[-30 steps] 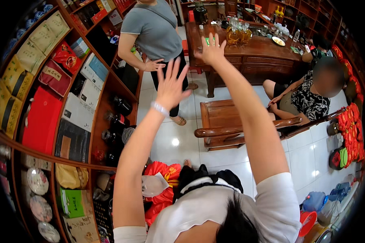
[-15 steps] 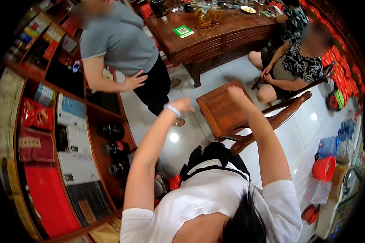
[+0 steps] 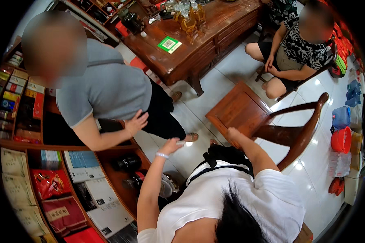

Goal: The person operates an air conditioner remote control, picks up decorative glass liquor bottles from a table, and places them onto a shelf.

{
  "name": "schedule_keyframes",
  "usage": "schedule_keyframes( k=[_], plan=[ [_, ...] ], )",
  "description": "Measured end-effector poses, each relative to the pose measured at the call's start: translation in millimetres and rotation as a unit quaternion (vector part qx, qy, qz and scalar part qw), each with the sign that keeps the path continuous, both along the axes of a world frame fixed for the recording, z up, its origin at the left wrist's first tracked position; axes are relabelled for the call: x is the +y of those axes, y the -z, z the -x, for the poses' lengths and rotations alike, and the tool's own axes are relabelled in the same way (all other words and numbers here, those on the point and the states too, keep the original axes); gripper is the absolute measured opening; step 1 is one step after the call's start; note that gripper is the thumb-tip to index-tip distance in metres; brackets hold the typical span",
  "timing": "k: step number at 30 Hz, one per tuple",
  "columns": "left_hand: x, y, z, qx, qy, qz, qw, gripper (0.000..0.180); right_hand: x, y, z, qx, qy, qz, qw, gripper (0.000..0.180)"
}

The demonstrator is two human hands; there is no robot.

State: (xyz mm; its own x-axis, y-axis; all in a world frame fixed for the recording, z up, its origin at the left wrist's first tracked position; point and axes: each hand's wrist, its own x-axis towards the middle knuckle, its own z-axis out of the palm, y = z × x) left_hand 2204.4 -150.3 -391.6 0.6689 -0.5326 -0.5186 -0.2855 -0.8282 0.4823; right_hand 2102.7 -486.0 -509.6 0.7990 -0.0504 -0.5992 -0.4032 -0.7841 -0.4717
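Note:
My left hand [image 3: 171,146], with a pale bracelet [image 3: 162,155] at the wrist, is held out at waist height with its fingers curled together. A small whitish thing shows at its fingertips, too small to name. My right hand [image 3: 234,134] is closed and overlaps the near edge of the wooden chair [image 3: 241,109] in the view. Whether it touches the chair or holds anything I cannot tell, as its fingers are mostly hidden.
A person in a grey shirt [image 3: 109,81] stands close on the left, beside shelves of boxes [image 3: 103,192]. Ahead is a dark wooden desk [image 3: 198,44] with a green card [image 3: 170,45] and glass jars. Another person [image 3: 302,56] sits at the right. A red bucket [image 3: 341,139] stands far right.
The view has turned and shifted. My left hand has drawn its fingers in, and both hands appear lower and nearer my body. The standing person now appears larger and closer.

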Motion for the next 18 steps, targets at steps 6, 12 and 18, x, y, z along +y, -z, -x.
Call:
schedule_keyframes(
  k=[6,12,18],
  plan=[
    [-15.2,2.6,-53.5,0.066,-0.01,-0.027,0.997,0.051,8.7,17.4,-12.0,0.05,0.049,-0.056,0.996,0.021],
    [-110.1,22.8,-133.2,0.097,0.088,0.064,0.989,0.046,-66.4,17.4,-34.5,-0.054,0.27,-0.12,0.954,0.019],
    [-196.7,27.8,-281.6,-0.033,0.072,0.163,0.983,0.036,-123.9,40.4,23.2,-0.164,0.472,-0.052,0.865,0.016]
  ],
)
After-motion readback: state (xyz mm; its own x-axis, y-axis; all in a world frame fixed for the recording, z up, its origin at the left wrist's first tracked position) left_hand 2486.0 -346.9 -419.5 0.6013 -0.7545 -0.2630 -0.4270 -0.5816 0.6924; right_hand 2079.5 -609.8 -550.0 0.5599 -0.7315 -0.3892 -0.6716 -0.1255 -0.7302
